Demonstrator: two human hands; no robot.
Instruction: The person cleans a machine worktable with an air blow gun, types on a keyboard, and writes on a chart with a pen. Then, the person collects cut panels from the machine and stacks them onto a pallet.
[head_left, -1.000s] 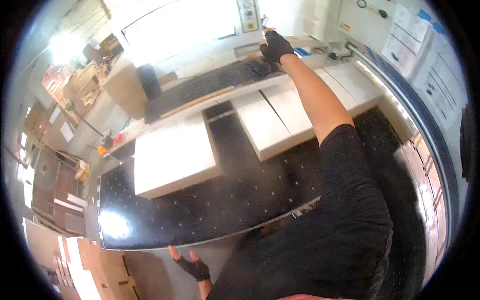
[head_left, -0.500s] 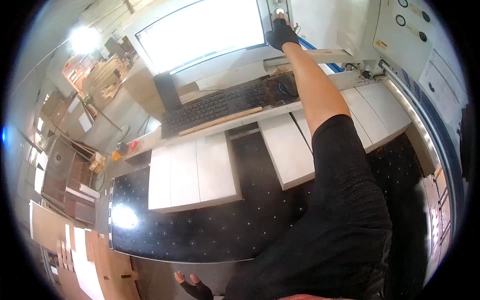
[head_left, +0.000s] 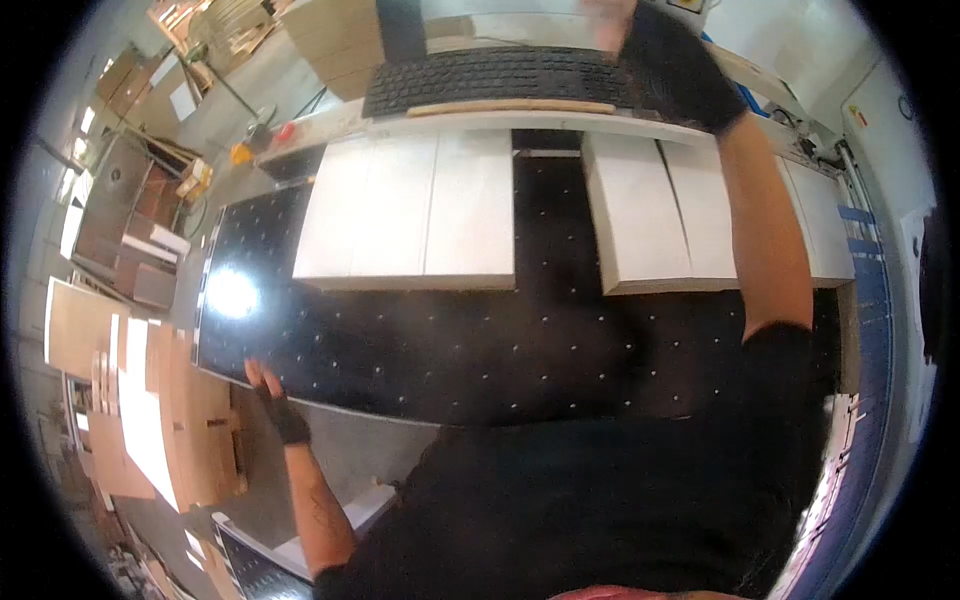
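The person wears a dark black shirt with short sleeves; the right sleeve ends in a plain hem, leaving the forearm bare. Both hands have black gloves: the left glove is cut short, so the fingers stick out, and the right glove is blurred. Some pinkish-red cloth shows at the shirt's lower edge.

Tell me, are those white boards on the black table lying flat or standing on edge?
Lying flat: the white boards have their broad faces up, and narrower edges show along the front above the black table.
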